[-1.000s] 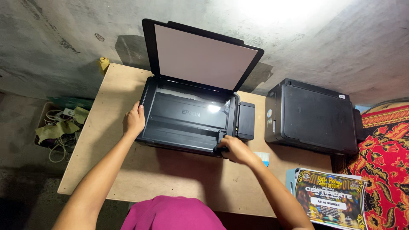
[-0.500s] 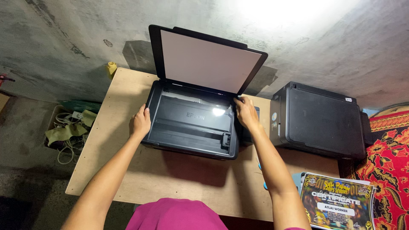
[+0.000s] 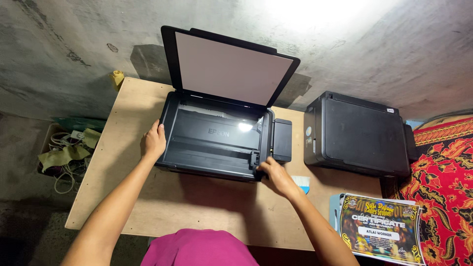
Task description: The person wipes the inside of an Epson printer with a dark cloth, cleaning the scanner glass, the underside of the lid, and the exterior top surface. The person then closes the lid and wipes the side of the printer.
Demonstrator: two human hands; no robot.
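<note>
The left hand (image 3: 154, 141) is laid flat against the left edge of the open printer (image 3: 217, 140), fingers pointing up along its side; nothing is clamped in it. The right hand (image 3: 276, 176) is set at the printer's front right corner, its fingertips touching the dark edge there. Whether anything is pinched between those fingers cannot be told, since they are seen from behind and merge with the black casing. The two hands are held well apart, one at each side of the machine.

The printer is placed on the wooden table (image 3: 123, 162), toward the wall. Its scanner lid (image 3: 231, 66) is raised, the pale underside facing the camera. The glass bed is partly washed out by a bright reflection, so what lies beneath is hard to read. A small black box (image 3: 282, 140) is attached at the printer's right side.

A blue and white object (image 3: 301, 183) is half hidden behind the right forearm and cannot be identified. A second black printer (image 3: 357, 134), closed, is seen to the right. A printed sheet with an ornate border (image 3: 382, 226) is lying at the table's right corner, cut off by the lower frame edge. A pink garment (image 3: 199, 248) is cut off at the bottom. On the floor at left, a shallow box (image 3: 51, 132) is seen holding tangled cables (image 3: 64, 170) and greenish cloth (image 3: 61, 155).
</note>
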